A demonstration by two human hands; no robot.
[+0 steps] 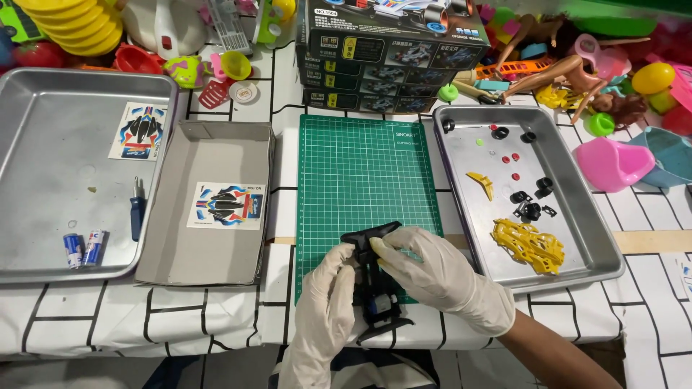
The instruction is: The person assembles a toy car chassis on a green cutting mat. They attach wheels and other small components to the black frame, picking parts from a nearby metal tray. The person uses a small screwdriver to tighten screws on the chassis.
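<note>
Head camera; steep downward view, close over table [216, 317]; perhaps tilted

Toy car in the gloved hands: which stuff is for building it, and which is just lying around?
For the car: black chassis, left hand, right hand, yellow body shell, small wheels, sticker sheet, screwdriver, batteries.

Lying around: dolls, pink potty, yellow cups.

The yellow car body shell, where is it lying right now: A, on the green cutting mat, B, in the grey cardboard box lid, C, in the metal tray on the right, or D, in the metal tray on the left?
C: the yellow car body shell lies in the right metal tray beside small black parts, while both gloved hands hold a black chassis over the green cutting mat.
</note>
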